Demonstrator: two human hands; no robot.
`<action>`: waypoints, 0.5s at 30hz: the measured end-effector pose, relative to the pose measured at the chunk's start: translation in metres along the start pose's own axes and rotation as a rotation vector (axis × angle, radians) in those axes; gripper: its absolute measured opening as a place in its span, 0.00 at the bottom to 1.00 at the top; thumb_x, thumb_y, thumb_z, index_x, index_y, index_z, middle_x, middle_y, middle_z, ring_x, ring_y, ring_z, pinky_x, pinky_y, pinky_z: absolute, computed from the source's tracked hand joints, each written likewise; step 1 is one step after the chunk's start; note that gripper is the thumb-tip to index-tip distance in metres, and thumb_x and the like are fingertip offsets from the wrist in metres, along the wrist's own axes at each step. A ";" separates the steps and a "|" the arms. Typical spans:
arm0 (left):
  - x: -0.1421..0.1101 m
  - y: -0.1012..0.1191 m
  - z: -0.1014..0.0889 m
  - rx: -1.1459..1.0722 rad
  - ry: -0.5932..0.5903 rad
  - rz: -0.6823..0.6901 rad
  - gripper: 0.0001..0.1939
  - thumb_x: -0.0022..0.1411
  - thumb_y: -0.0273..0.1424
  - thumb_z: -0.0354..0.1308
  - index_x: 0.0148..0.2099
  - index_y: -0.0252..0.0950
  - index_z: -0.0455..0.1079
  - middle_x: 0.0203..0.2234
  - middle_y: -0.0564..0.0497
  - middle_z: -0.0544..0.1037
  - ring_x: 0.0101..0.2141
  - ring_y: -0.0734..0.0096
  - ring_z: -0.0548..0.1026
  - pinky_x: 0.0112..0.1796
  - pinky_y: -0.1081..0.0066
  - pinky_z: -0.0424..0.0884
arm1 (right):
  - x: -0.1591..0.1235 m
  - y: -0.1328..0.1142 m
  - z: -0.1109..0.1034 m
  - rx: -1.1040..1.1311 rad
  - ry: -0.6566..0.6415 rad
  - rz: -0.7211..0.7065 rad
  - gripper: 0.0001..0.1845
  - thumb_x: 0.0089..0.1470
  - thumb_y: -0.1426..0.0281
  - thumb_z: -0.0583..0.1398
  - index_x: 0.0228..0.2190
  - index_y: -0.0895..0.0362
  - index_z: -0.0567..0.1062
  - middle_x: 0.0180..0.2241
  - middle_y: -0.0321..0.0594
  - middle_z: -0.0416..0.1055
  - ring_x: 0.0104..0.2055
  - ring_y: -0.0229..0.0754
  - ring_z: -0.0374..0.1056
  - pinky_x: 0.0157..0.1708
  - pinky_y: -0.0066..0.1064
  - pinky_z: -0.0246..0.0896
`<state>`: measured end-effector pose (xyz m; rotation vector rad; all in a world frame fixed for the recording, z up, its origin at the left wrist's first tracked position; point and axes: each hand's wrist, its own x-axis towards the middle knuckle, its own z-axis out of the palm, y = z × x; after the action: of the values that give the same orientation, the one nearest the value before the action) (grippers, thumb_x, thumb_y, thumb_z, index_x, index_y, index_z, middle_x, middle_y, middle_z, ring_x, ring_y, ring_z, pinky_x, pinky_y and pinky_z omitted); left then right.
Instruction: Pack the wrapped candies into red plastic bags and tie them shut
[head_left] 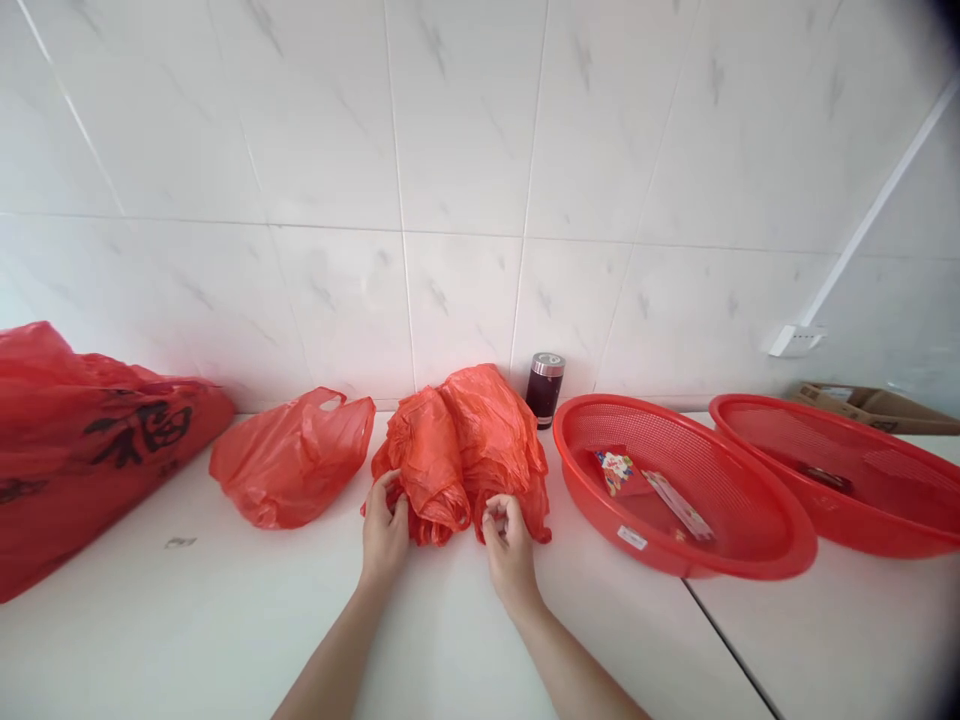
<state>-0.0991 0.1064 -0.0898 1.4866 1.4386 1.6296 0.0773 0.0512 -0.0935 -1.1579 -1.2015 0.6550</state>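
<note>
In front of me on the white table lies a crumpled heap of thin red plastic bags [491, 420], bunched into folds. My left hand [385, 530] is at the heap's lower left edge, its fingers curled onto the plastic and the thumb close to them. At the lower right edge, my right hand [511, 550] has thumb and fingertips bent together on the plastic. Part of each hand's fingertips is hard to make out against the folds. Left of the heap sits another red plastic bag [292, 460], loosely puffed, with a handle hole at its top.
A dark tumbler [544, 392] with a metallic lid stands behind the heap by the tiled wall. To the right are a red basket [600, 545] holding small packets and a second red basket [862, 525]. A large red bag [67, 480] with black characters fills the left side.
</note>
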 end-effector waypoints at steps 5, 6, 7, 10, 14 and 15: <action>-0.003 -0.009 -0.002 -0.015 0.025 -0.062 0.18 0.64 0.33 0.48 0.55 0.39 0.61 0.51 0.43 0.71 0.51 0.61 0.71 0.52 0.56 0.67 | -0.004 0.010 -0.001 -0.047 -0.031 -0.014 0.09 0.60 0.63 0.51 0.37 0.55 0.66 0.33 0.39 0.68 0.29 0.40 0.63 0.31 0.29 0.60; -0.003 -0.009 -0.002 -0.006 0.038 -0.069 0.18 0.64 0.33 0.48 0.56 0.39 0.60 0.51 0.43 0.71 0.51 0.61 0.71 0.52 0.57 0.68 | -0.004 0.012 -0.001 -0.053 -0.033 -0.011 0.10 0.61 0.62 0.51 0.36 0.55 0.66 0.33 0.39 0.68 0.29 0.40 0.64 0.31 0.29 0.60; -0.004 -0.008 -0.001 0.013 0.052 -0.064 0.18 0.65 0.33 0.47 0.57 0.39 0.59 0.51 0.43 0.71 0.51 0.61 0.71 0.52 0.57 0.68 | -0.004 0.014 -0.001 -0.064 -0.035 -0.006 0.10 0.61 0.62 0.51 0.37 0.55 0.66 0.33 0.40 0.68 0.30 0.41 0.64 0.31 0.29 0.61; -0.011 0.004 -0.003 0.108 0.089 -0.019 0.19 0.64 0.32 0.48 0.57 0.37 0.59 0.54 0.40 0.68 0.55 0.59 0.68 0.55 0.54 0.65 | -0.004 0.012 0.001 -0.163 -0.060 -0.010 0.10 0.61 0.63 0.50 0.38 0.56 0.67 0.33 0.41 0.70 0.32 0.42 0.67 0.32 0.30 0.62; -0.065 0.032 -0.028 0.203 0.027 -0.084 0.21 0.63 0.32 0.50 0.58 0.37 0.60 0.60 0.40 0.61 0.62 0.57 0.59 0.59 0.52 0.58 | -0.011 -0.007 -0.005 -0.351 -0.157 -0.082 0.11 0.60 0.67 0.49 0.41 0.56 0.67 0.35 0.43 0.71 0.36 0.44 0.70 0.37 0.33 0.65; -0.088 0.040 -0.040 0.241 -0.027 -0.118 0.22 0.63 0.33 0.50 0.59 0.38 0.61 0.60 0.41 0.61 0.62 0.57 0.59 0.59 0.52 0.59 | -0.017 -0.013 -0.010 -0.390 -0.186 -0.087 0.12 0.59 0.68 0.49 0.43 0.56 0.66 0.36 0.44 0.71 0.37 0.44 0.70 0.37 0.33 0.66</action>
<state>-0.1005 0.0026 -0.0811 1.5127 1.7223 1.4005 0.0793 0.0284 -0.0868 -1.3788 -1.5778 0.4810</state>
